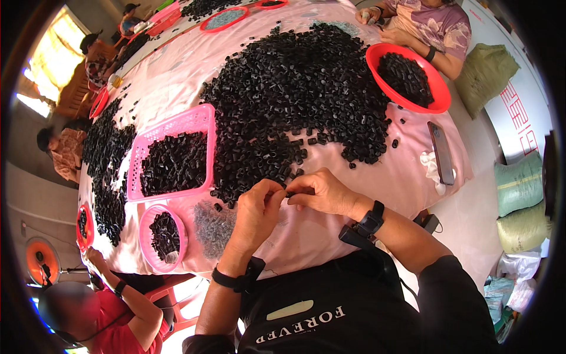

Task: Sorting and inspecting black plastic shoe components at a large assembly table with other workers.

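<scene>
My left hand [256, 215] and my right hand [321, 190] meet fingertip to fingertip over the near side of the pink-covered table. Between them is a small black plastic piece [289, 194], pinched by the fingers of both hands and mostly covered by them. Just past my fingers spreads a large heap of short, hollow black plastic pieces [300, 88]. Beside my left wrist lies a pile of small clear pieces [213, 229]; whether one of these is also in my fingers is too small to tell.
Left of the heap stand a pink rectangular basket [211, 147] and a round pink bowl [145, 227], both holding black pieces. A red bowl [439, 101] of them sits at the far right, near a phone [441, 153]. Other people work around the table; sacks [519, 186] stand at right.
</scene>
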`<action>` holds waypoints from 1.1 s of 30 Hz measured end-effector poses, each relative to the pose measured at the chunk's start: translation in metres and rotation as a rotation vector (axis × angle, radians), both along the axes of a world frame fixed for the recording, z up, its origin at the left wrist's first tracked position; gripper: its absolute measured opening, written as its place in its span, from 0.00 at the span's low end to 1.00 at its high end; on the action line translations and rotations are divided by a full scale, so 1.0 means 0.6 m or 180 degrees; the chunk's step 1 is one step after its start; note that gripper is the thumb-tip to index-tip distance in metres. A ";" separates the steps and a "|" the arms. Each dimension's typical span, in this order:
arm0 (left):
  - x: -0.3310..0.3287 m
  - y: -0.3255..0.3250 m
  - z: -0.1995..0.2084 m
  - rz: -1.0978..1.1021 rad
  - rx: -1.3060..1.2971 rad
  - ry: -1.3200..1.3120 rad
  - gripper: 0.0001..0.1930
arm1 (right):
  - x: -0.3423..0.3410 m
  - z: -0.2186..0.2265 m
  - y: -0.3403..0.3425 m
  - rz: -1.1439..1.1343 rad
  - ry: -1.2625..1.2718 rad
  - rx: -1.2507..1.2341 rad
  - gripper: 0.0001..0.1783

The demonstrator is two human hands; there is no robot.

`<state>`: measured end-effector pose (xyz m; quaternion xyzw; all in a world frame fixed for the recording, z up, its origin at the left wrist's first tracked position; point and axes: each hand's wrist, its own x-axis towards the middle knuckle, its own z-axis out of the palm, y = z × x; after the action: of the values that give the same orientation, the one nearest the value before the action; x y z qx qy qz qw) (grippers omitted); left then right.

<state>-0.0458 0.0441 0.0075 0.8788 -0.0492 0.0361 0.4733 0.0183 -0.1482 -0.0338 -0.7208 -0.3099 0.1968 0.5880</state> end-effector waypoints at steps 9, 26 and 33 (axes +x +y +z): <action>0.003 0.006 -0.007 -0.0004 -0.0146 0.0241 0.05 | 0.000 -0.001 0.000 -0.0010 -0.0034 -0.0048 0.10; 0.003 -0.026 0.010 0.0009 0.0681 -0.0728 0.03 | 0.000 -0.007 -0.001 -0.0078 0.0177 0.0190 0.08; 0.004 -0.027 0.005 -0.0218 0.0844 -0.1120 0.07 | -0.003 -0.017 0.000 -0.0383 0.0692 0.0682 0.08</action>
<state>-0.0436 0.0277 0.0107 0.9113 -0.1651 0.1660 0.3386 0.0165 -0.1483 -0.0439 -0.6457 -0.2199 0.2038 0.7022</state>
